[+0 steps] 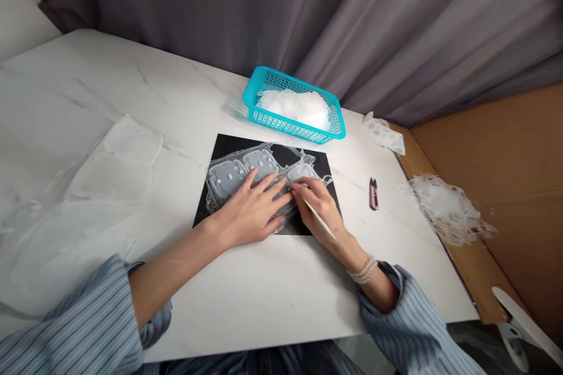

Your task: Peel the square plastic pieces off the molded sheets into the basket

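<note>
Soft light brightens the tabletop (264, 304); edges look stretched and blurred.

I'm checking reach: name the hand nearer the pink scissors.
Right. The right hand lies to the left of the scissors, apart from them; the left hand is farther left.

Have a clear, scraggly-edged sheet (227, 178) with rounded panels, pretty flat on a black mat (226, 145), plus a slim cream stick (320, 220) tilted over it.

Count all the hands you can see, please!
2: the left hand lies spread on the clear sheet; the right hand, beside the left one, holds a stick.
</note>
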The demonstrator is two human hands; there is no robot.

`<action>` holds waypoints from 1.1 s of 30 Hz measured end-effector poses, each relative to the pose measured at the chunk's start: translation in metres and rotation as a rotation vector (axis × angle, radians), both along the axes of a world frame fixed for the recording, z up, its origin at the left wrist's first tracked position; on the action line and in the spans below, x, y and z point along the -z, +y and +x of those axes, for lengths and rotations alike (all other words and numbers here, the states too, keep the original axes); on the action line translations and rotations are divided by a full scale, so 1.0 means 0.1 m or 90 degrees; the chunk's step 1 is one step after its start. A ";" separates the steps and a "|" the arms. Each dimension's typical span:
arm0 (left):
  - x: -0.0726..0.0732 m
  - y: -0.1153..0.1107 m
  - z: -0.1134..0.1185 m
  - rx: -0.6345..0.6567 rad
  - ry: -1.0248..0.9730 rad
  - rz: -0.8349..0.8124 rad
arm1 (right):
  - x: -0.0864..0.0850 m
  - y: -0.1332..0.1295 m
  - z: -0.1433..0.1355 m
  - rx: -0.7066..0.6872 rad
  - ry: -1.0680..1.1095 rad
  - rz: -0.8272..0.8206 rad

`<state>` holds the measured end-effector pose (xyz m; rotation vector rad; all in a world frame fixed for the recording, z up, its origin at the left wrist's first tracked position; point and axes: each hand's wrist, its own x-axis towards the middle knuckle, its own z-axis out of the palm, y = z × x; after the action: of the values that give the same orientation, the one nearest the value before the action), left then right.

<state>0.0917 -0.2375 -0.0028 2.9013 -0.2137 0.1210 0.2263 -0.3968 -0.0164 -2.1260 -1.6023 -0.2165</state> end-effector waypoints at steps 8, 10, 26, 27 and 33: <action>0.13 0.02 -0.01 0.000 -0.031 0.036 | -0.05 -0.01 -0.01 -0.030 0.066 -0.040; 0.13 0.02 -0.02 -0.002 -0.028 0.033 | -0.10 -0.04 0.03 0.027 0.182 0.052; 0.03 0.07 -0.03 0.016 0.037 -0.057 | -0.43 -0.89 0.94 0.321 0.801 0.378; 0.02 0.08 -0.03 0.014 0.043 -0.067 | -0.45 -0.92 0.95 0.320 0.830 0.379; -0.11 0.05 0.02 -0.029 0.074 -0.194 | -0.63 -0.77 0.77 0.257 0.915 0.412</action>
<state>0.0940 -0.2327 0.0079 2.6003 -0.0996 -0.0082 0.3028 -0.4743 0.0470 -1.3583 -0.1936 0.5087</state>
